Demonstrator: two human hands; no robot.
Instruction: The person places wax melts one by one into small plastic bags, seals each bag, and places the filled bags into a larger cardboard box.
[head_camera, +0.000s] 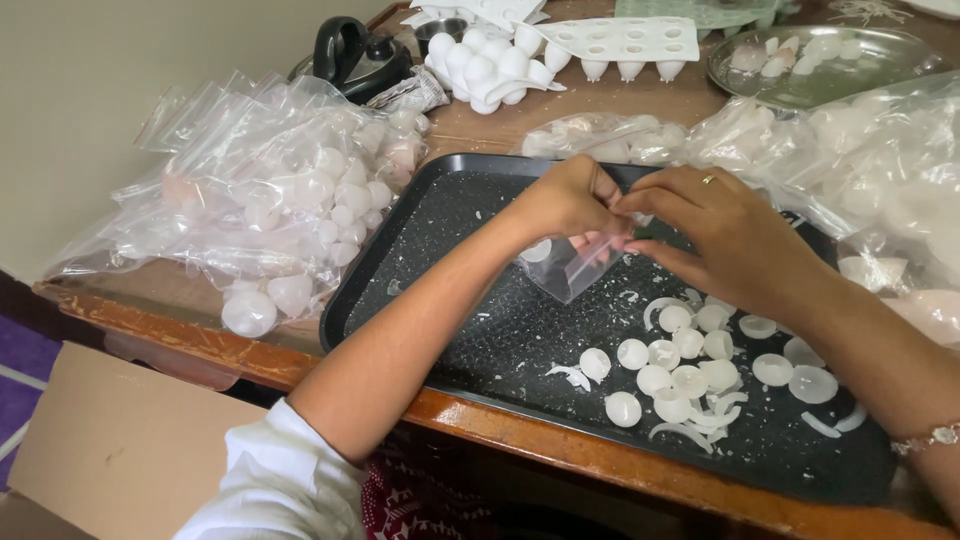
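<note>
A wooden surface (560, 125) is being covered almost wholly by clutter. A dark speckled tray (470, 330) is being occupied at the frame's centre, hemmed in by heaped clear bags of white pieces (270, 200) at the left and more bags (880, 150) at the right. A white mould (625, 42) and a metal plate (820, 65) are being kept at the top. White domed shells (680, 365) are lying lower right on the tray. A small clear bag (570, 265) is being pinched at its mouth by the left hand (565, 200) and right hand (715, 235), above the tray's middle.
</note>
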